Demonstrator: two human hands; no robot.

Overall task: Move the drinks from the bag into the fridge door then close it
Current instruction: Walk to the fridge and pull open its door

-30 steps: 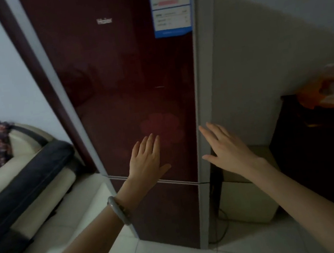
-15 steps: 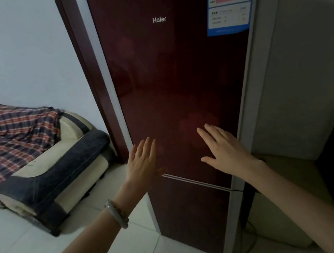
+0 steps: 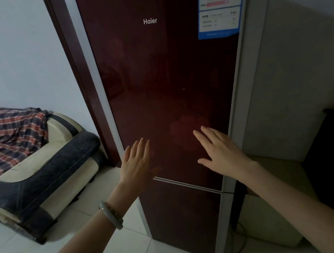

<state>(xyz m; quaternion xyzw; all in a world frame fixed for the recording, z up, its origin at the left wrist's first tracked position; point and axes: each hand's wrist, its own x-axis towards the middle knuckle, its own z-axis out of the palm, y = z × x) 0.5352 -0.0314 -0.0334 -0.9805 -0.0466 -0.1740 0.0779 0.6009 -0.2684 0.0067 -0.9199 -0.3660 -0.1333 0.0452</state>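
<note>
Dark red fridge door (image 3: 163,88) shut, left hand (image 3: 136,165) and right hand (image 3: 221,151) flat with straight fingers against its lower part, bracelet (image 3: 111,215) on left wrist

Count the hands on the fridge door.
2. Left hand flat on the upper door near its left edge; right hand flat nearer the right edge, both just above the seam over the lower door. No others visible.
</note>
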